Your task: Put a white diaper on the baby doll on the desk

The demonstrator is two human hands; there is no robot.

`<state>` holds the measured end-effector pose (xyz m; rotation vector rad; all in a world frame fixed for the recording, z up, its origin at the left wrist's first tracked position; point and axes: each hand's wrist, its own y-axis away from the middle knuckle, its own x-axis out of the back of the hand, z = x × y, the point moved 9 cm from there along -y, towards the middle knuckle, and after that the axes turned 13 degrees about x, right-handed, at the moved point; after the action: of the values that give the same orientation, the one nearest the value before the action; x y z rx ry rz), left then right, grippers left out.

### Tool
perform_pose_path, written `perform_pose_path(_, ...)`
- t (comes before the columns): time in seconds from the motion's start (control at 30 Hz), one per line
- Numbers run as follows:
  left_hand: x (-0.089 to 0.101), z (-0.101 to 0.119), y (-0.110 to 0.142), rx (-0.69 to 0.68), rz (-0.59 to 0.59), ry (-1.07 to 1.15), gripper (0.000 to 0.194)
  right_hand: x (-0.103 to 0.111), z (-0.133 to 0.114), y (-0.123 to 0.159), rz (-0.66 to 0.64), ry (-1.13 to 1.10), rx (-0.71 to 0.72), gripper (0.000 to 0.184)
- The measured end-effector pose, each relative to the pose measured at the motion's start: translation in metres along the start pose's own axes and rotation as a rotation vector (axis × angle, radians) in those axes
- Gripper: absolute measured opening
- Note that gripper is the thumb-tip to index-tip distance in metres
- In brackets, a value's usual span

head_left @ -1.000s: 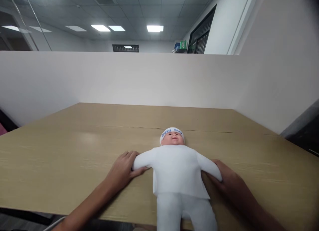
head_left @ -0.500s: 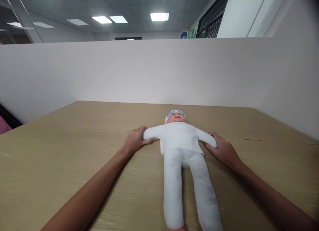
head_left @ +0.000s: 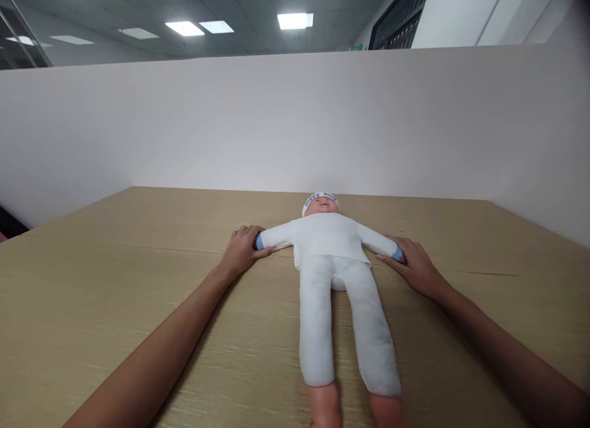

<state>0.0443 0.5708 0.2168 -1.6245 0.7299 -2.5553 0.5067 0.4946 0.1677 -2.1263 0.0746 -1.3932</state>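
A baby doll (head_left: 325,237) in a white top and white trousers lies on its back, head at the far side and legs toward me. A white headband (head_left: 319,197) with blue lettering goes round its head. Both of its arms are stretched out sideways, with blue cuffs at the ends. At the left cuff, my left hand (head_left: 243,248) is closed round the doll's hand, thumb along the near side. My right hand (head_left: 412,265) grips the other arm's end in the same way. The doll's hands are mostly hidden. Bare lower legs show below the trousers.
Under the doll is a light wooden tabletop (head_left: 161,305) with a thin seam across it. A white partition (head_left: 295,120) rises along the back and sides. A dark object (head_left: 10,224) stands past the left edge.
The doll now appears slightly farther off, and more of its bare legs shows. Blue cuffs have come into sight at both arm ends. Both hands remain at the arms; the view has shifted a little.
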Motion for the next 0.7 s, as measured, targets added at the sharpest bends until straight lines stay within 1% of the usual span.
perform_pose_path(0.1,0.000,-0.002,0.003,0.031,-0.029,0.024,0.052,-0.003,0.002,0.003,0.010,0.011,-0.008,0.076)
perform_pose_path(0.2,0.007,-0.002,0.014,0.076,-0.017,0.030,0.055,-0.002,0.004,0.012,0.052,0.066,-0.038,0.083)
perform_pose_path(0.3,0.026,0.005,0.031,0.120,0.088,0.093,0.057,0.008,-0.004,0.024,0.146,0.067,-0.082,0.089)
perform_pose_path(0.37,0.041,0.018,0.046,0.141,0.167,0.164,0.049,0.020,-0.023,0.031,0.235,0.030,-0.095,0.085)
perform_pose_path(0.4,0.047,0.028,0.055,0.149,0.199,0.197,0.043,0.028,-0.036,0.034,0.285,0.012,-0.092,0.079)
perform_pose_path(0.47,0.060,0.057,0.078,0.165,0.251,0.240,0.034,0.047,-0.071,0.042,0.375,-0.013,-0.074,0.063)
perform_pose_path(0.53,0.070,0.094,0.110,0.161,0.285,0.310,0.034,0.067,-0.113,0.056,0.437,-0.044,-0.046,0.041)
perform_pose_path(0.57,0.072,0.115,0.129,0.136,0.275,0.351,0.035,0.078,-0.137,0.068,0.454,-0.069,-0.032,0.031)
perform_pose_path(0.6,0.071,0.137,0.150,0.090,0.234,0.413,0.036,0.087,-0.161,0.084,0.456,-0.099,-0.013,0.025)
perform_pose_path(0.63,0.065,0.160,0.172,0.037,0.152,0.450,0.040,0.096,-0.187,0.105,0.452,-0.139,0.000,0.026)
perform_pose_path(0.67,0.056,0.182,0.195,-0.019,0.055,0.419,0.043,0.103,-0.209,0.130,0.449,-0.220,-0.022,0.032)
perform_pose_path(0.7,0.049,0.199,0.217,-0.067,0.003,0.368,0.034,0.105,-0.232,0.157,0.396,-0.285,-0.036,0.040)
